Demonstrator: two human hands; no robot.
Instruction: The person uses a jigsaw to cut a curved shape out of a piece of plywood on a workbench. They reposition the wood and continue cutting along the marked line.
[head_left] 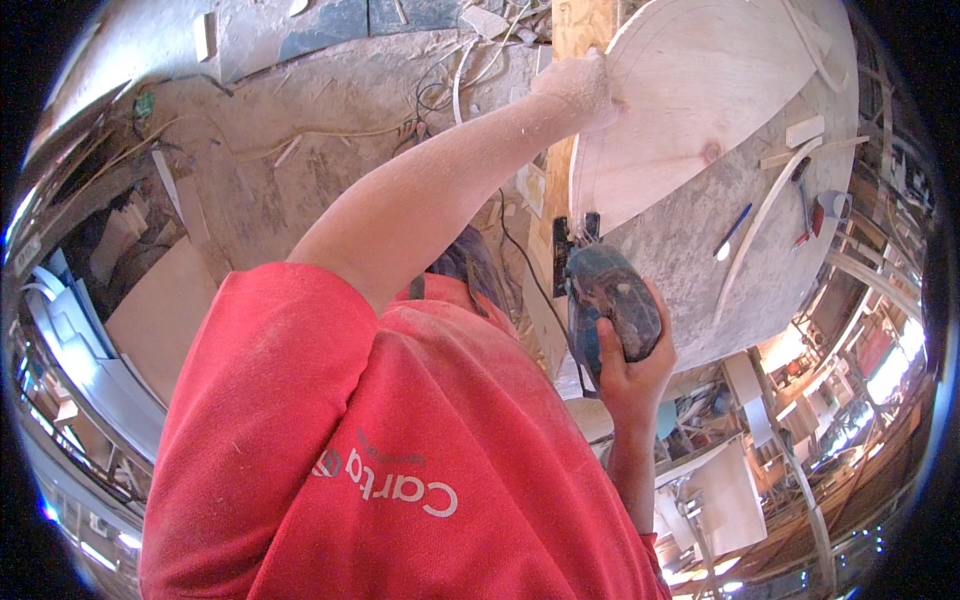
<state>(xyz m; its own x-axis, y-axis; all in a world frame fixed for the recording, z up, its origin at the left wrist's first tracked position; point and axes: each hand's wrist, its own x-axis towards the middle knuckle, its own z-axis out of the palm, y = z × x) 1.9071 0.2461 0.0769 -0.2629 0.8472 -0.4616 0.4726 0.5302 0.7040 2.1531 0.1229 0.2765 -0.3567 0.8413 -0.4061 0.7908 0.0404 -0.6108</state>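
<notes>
My left arm reaches across to a pale plywood board (700,90) with a curved edge and a faint line drawn along it. My dusty left hand (585,92) is closed at that edge, its fingertips partly hidden. Nearer to me, my right hand (640,360) wraps round the body of a dark green, dust-covered jigsaw (615,295), the thumb on its near side. The tool's black base plate (561,258) stands beside the board's near corner. Its blade cannot be made out.
The board lies on a worn grey table (680,270). On the table are a curved wooden strip (757,225), a blue pen-like tool (738,222) and a small cup (836,205). A power cord (530,262) hangs beside the jigsaw. Offcuts and cables litter the dusty floor (330,105).
</notes>
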